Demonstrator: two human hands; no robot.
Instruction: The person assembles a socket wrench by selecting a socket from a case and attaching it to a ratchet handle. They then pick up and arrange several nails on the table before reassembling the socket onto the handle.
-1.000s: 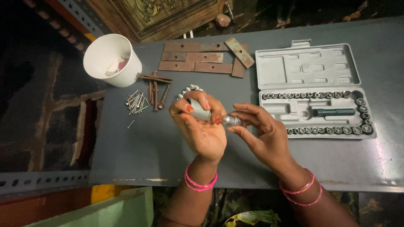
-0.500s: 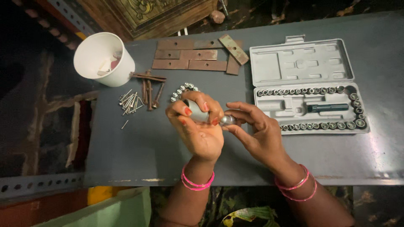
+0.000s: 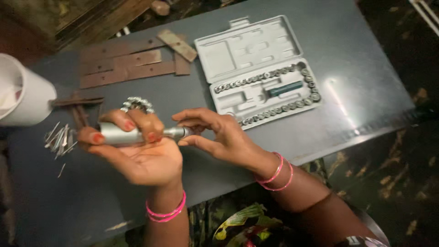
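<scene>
Gripped across the upturned palm of the left hand point(image 3: 137, 155), a silver driver handle point(image 3: 120, 135) lies level, the curled fingers point(image 3: 132, 124) pressed over its barrel and the thumb closing on its left end. Its metal tip point(image 3: 179, 132) points right, where the right hand point(image 3: 222, 137) pinches it between thumb and forefinger, the other fingers spread above.

Compared with a second ago, the left hand has shifted its hold — the handle now shows along most of its length instead of sitting bunched inside the fist — and the right hand has come fully onto the tip. My reading: work on the tip end is under way, not finished.

Surroundings, largest first:
- grey table point(image 3: 356, 87), under everything;
- open grey socket case point(image 3: 258, 68), far right of the hands, its rows of sockets filled and a dark bar in the middle slot;
- white cup point(image 3: 27, 98), at the left edge;
- rusty flat metal strips point(image 3: 132, 64), far left of the case;
- brown bolts point(image 3: 77, 107) — just right of the cup;
- loose nails point(image 3: 59, 139), near the left hand;
- small sockets point(image 3: 136, 103), in a curved row just beyond the left fingers.
</scene>
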